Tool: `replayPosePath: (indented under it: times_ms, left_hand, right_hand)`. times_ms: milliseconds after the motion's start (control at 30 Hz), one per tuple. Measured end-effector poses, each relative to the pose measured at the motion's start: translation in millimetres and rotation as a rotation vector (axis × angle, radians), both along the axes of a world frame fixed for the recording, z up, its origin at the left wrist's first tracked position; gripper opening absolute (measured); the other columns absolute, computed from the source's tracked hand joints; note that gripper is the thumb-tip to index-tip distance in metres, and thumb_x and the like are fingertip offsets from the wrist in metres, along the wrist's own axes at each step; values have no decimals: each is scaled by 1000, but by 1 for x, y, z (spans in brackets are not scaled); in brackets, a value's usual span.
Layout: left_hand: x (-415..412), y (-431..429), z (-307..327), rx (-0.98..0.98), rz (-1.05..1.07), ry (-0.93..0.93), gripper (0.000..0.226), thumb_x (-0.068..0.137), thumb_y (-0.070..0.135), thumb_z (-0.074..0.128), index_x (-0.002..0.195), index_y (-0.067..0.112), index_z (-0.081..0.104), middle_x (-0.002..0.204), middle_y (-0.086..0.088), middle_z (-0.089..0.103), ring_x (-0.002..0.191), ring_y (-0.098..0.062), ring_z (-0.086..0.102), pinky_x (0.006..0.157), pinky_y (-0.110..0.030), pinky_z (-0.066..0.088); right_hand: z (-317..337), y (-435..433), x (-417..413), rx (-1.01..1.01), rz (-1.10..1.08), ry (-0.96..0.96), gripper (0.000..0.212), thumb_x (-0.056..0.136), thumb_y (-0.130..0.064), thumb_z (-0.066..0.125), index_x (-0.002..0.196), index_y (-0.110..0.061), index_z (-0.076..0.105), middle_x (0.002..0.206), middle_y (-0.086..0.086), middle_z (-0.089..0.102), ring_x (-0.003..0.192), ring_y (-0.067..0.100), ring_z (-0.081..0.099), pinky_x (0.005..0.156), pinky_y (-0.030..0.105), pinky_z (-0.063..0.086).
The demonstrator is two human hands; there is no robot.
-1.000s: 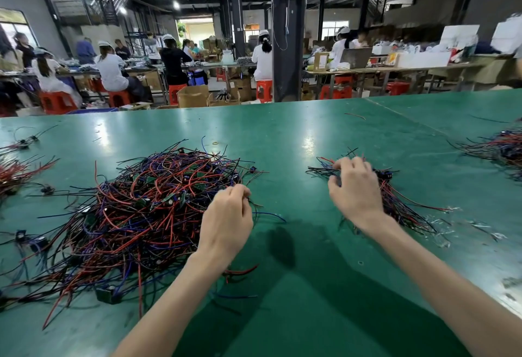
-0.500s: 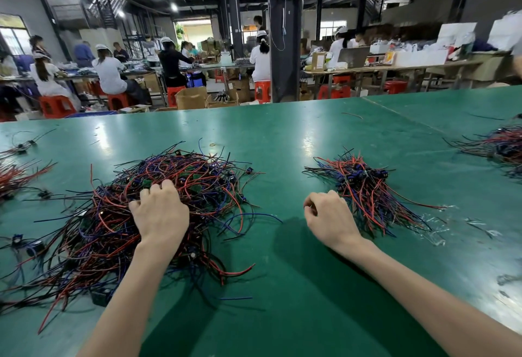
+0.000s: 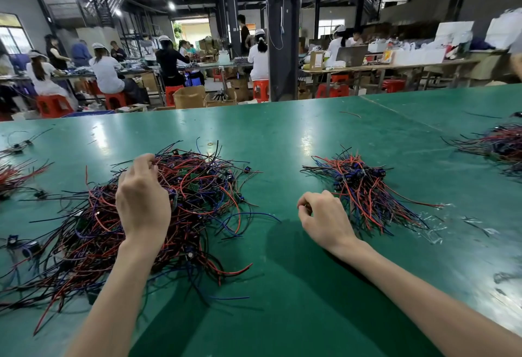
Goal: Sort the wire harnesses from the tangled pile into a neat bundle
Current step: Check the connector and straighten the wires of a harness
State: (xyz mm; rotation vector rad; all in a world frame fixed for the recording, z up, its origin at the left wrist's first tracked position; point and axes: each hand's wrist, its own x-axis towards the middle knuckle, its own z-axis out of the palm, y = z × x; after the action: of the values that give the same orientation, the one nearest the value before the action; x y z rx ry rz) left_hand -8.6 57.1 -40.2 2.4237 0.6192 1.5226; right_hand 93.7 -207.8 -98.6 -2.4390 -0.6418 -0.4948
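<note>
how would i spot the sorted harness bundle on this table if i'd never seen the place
On the big green table, look at the smaller heap of wires right of centre, the neat bundle just beyond the right hand. Unlike the sprawling tangled pile to its left, its red, blue and black wires lie roughly parallel, with dark connectors clustered together.

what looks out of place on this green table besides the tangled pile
Clear plastic scraps lie scattered on the table just right of the neat bundle. One loose wire lies alone near the far edge, away from the tangled pile and the bundle.
</note>
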Motion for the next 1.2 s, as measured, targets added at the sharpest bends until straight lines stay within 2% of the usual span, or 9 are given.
replayPosePath:
  times_ms: [167,333,467,533,600,700,833,967,1200]
  left_hand:
    - [-3,-2,3,104,-167,-137,22,96,0,47,114,-8,56,95,-30,65,81,-43,65,71,-50,55]
    - [2,-33,1,225,-483,-137,26,96,6,43,112,-8,57,91,-21,63,70,-26,61,67,-27,50]
    - [6,-69,-5,-139,-775,-155,21,100,16,43,113,6,55,97,-8,66,68,-18,61,60,-30,53]
    - [8,-84,-8,-453,-901,-149,18,98,17,43,111,9,53,95,-10,67,68,-19,62,57,-29,54]
    - [9,-94,-10,-793,-996,-145,15,97,13,44,109,9,53,95,-15,68,67,-17,61,58,-25,54]
    - [10,-103,-14,-1116,-1049,-105,16,97,12,44,110,9,53,100,-14,67,70,-13,64,60,-23,55]
    - [10,-107,-16,-1390,-1106,-76,22,99,11,42,118,3,50,96,-13,61,71,-16,69,58,-19,54]
    - [9,-111,-19,-1450,-1173,56,16,99,12,39,107,4,51,83,-7,72,67,-14,71,58,-19,54]
    - [10,-120,-26,-1552,-1179,175,27,100,21,38,102,0,56,76,-2,70,53,-10,61,48,-17,49]
  right_hand:
    - [1,3,-3,58,26,-18,14,88,-11,53,84,-10,67,79,3,68,77,20,44,80,34,39]
    - [8,7,-9,161,99,-37,10,85,-8,59,83,-9,69,75,3,68,77,24,53,78,35,43]
    - [15,12,-23,255,384,176,10,85,-9,66,79,-7,72,66,-3,63,64,6,50,67,22,41]
    - [18,16,-31,303,512,349,13,88,-14,65,83,-5,73,67,2,67,57,0,48,61,15,38]
    - [20,20,-38,396,587,498,14,92,-14,60,94,-7,72,73,5,68,62,4,52,63,17,41]
    - [25,21,-41,554,623,616,21,96,-14,51,111,-14,67,81,3,68,66,3,55,64,15,42]
    - [30,18,-38,658,546,751,30,99,-28,41,107,-21,69,100,4,72,72,10,56,64,22,37]
    - [31,18,-35,826,528,792,20,93,-24,53,100,-15,69,87,-1,70,69,9,56,61,20,37]
    - [30,13,-29,908,453,818,10,89,-10,61,82,-10,69,72,-1,67,59,7,51,57,18,36]
